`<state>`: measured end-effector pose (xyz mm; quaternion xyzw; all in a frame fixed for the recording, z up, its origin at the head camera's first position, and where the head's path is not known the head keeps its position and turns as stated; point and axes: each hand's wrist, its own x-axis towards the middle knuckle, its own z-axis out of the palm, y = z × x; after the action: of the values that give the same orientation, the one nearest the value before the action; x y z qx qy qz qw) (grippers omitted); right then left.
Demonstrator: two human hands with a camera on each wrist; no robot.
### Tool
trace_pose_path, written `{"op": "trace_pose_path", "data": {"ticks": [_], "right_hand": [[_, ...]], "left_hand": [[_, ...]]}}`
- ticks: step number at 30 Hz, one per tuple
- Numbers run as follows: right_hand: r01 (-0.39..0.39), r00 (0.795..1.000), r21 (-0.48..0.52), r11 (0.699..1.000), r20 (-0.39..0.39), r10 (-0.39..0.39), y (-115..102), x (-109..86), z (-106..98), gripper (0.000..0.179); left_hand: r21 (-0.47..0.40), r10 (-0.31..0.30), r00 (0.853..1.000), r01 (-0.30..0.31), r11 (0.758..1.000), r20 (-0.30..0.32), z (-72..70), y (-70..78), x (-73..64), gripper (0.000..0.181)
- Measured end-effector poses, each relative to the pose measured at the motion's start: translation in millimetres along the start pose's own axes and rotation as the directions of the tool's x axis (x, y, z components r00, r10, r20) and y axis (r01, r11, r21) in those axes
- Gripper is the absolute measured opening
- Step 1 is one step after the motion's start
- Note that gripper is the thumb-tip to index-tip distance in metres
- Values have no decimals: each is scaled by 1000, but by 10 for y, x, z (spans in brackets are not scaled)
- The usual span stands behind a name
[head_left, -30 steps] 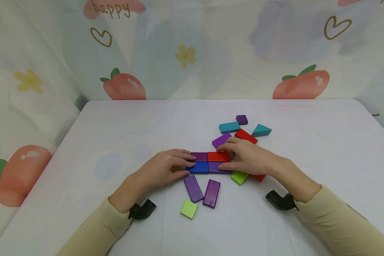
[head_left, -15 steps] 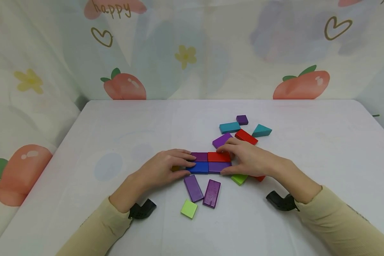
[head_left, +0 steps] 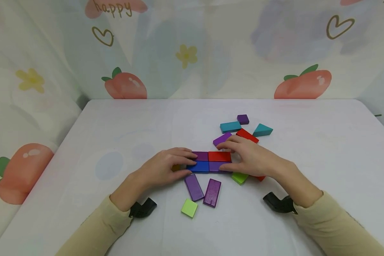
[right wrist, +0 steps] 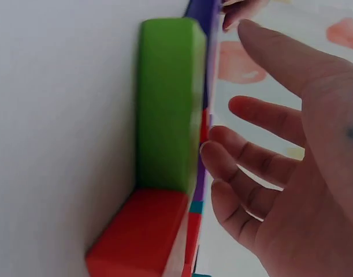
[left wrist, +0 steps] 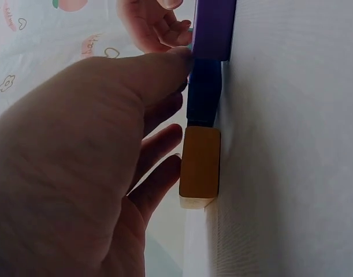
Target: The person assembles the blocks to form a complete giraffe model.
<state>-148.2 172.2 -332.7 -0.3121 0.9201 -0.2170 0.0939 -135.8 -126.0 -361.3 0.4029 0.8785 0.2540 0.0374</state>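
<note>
In the head view a flat rectangle of blocks lies mid-table: a plum block (head_left: 201,156) and a red block (head_left: 219,156) behind, a blue block (head_left: 197,167) and a violet block (head_left: 215,167) in front. My left hand (head_left: 166,165) has its fingertips on the left ends of the plum and blue blocks. Over the right end arches my right hand (head_left: 252,154), its thumb above the violet block and its fingers at the red block's far corner. Both hands' fingers are relaxed, pinching nothing. Partly under the left hand is an orange block (left wrist: 200,164), seen clearly in the left wrist view.
Two purple blocks (head_left: 194,187) and a lime square block (head_left: 189,208) lie nearer me. A green block (right wrist: 167,104) and a red one (right wrist: 141,231) sit beneath my right hand. Beyond it are a teal triangle (head_left: 262,130), a teal block (head_left: 230,127) and several others.
My right thumb slid back toward the violet block's near edge, then moved forward over its top again. The left hand and the blocks hold their places; the head view shifted slightly.
</note>
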Motion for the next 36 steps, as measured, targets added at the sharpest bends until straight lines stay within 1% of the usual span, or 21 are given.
{"op": "trace_pose_path", "data": {"ticks": [3, 6, 11, 14, 18, 23, 28, 33, 36], "right_hand": [[-1, 1000, -2, 1000, -18, 1, -13, -17, -2, 58], [-5, 1000, -3, 1000, -20, 5, -21, -31, -7, 57], [-21, 1000, 3, 1000, -6, 21, -25, -49, -13, 58], [-34, 999, 7, 999, 6, 34, -23, -57, -6, 59], [-44, 999, 4, 999, 22, 44, -21, -65, -3, 60], [-46, 998, 21, 999, 32, 46, -11, -90, -52, 59], [-58, 998, 44, 997, 35, 57, -4, -145, -132, 53], [-90, 995, -6, 996, 47, 91, -15, -247, -162, 57], [-77, 997, -37, 996, 24, 78, -23, -327, -141, 59]], "left_hand": [[-12, 9, 1000, -9, 1000, -18, 0, 3, -3, 38], [-21, 2, 999, -3, 1000, -33, -1, 10, -9, 41], [3, -15, 999, 15, 1000, -46, -13, 45, -16, 54], [23, -29, 999, 30, 999, -30, -22, 71, -22, 62], [27, -43, 999, 43, 999, -2, -21, 86, -22, 68], [23, -47, 999, 46, 999, 0, -14, 85, -29, 66], [10, -44, 999, 44, 999, -8, -5, 68, -34, 61], [2, -38, 999, 38, 999, -6, 1, 57, -33, 59], [10, -37, 999, 37, 999, -8, 0, 52, -28, 59]]}}
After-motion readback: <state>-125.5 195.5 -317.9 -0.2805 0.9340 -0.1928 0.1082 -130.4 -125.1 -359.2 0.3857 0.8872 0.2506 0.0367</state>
